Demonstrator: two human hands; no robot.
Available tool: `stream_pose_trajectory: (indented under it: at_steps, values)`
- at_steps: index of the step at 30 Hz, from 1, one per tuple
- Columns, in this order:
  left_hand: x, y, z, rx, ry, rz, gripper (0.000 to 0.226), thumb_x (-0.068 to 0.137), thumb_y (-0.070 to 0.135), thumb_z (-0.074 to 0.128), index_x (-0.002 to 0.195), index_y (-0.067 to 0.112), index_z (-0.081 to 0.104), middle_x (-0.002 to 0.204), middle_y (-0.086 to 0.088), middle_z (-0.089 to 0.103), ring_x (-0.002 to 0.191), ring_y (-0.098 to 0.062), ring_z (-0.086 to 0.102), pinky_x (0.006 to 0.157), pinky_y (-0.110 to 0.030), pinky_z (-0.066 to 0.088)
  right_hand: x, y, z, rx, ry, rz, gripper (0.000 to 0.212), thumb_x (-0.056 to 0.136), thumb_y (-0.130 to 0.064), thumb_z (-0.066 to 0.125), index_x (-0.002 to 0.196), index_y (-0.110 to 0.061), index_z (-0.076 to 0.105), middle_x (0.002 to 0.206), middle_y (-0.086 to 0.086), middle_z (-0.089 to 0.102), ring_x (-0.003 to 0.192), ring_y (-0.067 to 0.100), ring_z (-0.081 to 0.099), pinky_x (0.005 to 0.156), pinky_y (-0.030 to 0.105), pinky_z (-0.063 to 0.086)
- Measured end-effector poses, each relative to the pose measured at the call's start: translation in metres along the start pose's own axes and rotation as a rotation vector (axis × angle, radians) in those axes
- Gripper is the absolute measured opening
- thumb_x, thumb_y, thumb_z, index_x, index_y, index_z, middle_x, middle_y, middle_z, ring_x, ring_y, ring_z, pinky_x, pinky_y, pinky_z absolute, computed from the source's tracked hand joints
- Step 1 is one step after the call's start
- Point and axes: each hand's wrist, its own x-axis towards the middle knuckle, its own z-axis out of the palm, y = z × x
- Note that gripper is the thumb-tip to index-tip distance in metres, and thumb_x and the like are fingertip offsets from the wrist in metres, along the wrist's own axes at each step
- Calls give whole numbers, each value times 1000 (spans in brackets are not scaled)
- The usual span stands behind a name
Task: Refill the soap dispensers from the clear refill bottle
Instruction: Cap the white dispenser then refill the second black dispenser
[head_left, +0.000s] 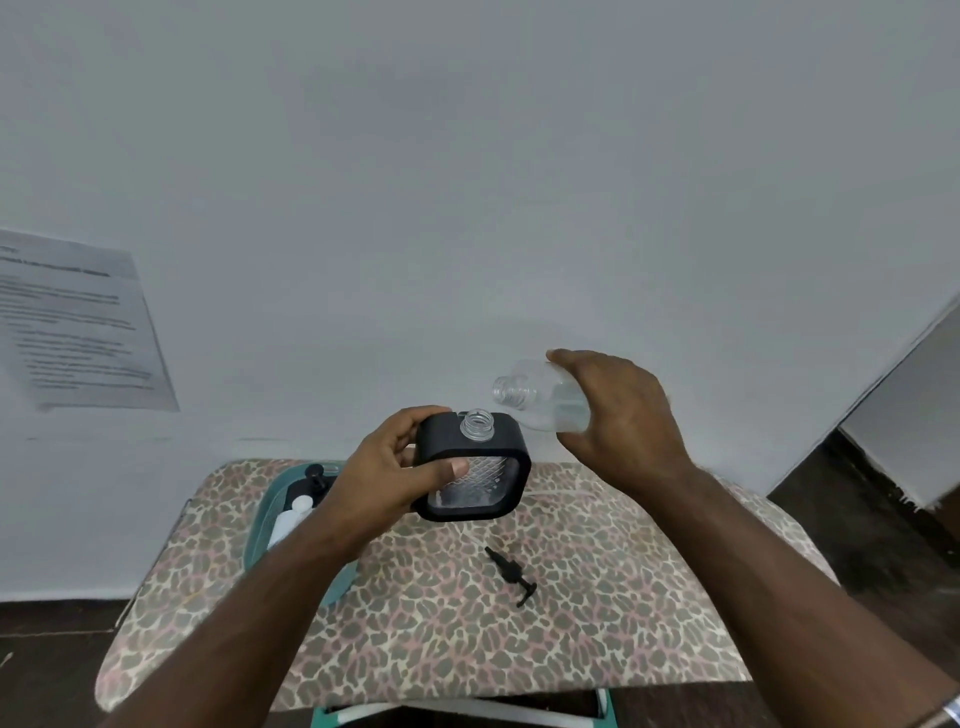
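Note:
My left hand (395, 467) grips a square soap dispenser (475, 470) with a black frame and a clear patterned body, held above the table. Its threaded neck is uncapped and points up. My right hand (623, 415) holds the clear refill bottle (540, 400), tipped on its side with its open mouth to the left, just above and right of the dispenser's neck. A little clear liquid lies in the bottle. The black pump head (511, 577) lies loose on the table below.
The table (623, 597) has a leopard-print cover. A teal tray (260, 514) at its left holds a white bottle (291, 517) and a black dispenser part (311, 480), partly hidden by my left arm. A printed sheet (78, 322) hangs on the wall.

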Motion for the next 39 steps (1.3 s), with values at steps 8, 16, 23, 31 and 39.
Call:
stream_pose_trajectory:
  at_steps: [8, 16, 23, 31, 39]
  values:
    - [-7, 9, -5, -22, -5, 29, 47, 84, 11, 84, 120, 38, 70, 121, 4, 75, 106, -20, 76, 87, -54, 64, 6, -7, -12, -144, 21, -93, 61, 74, -20, 69, 134, -19, 60, 124, 3, 69, 110, 29, 67, 91, 48, 51]
    - [-13, 13, -6, -23, -16, 43, 48, 83, 11, 85, 118, 40, 70, 120, 4, 76, 106, -20, 76, 89, -52, 63, 7, -14, -23, -231, 46, -136, 60, 76, -17, 70, 134, -22, 61, 126, 1, 68, 112, 30, 64, 93, 46, 46]
    - [-14, 16, -3, -34, -27, 45, 47, 84, 13, 85, 117, 42, 71, 122, 2, 75, 106, -21, 76, 89, -54, 63, 11, -13, -31, -286, 40, -156, 67, 71, -12, 77, 135, -23, 60, 128, 3, 67, 115, 31, 63, 96, 50, 45]
    - [-14, 18, -1, -37, -25, 55, 48, 83, 12, 85, 120, 39, 69, 120, 4, 76, 104, -18, 76, 89, -49, 64, 11, -12, -35, -313, 20, -174, 76, 66, -8, 81, 137, -22, 57, 131, 6, 66, 117, 34, 62, 99, 53, 44]
    - [-13, 20, -1, -23, -23, 60, 47, 83, 13, 85, 117, 41, 70, 120, 4, 76, 105, -19, 76, 89, -49, 64, 13, -9, -37, -341, 26, -191, 75, 67, -3, 75, 137, -22, 57, 132, 7, 66, 119, 35, 61, 100, 55, 44]
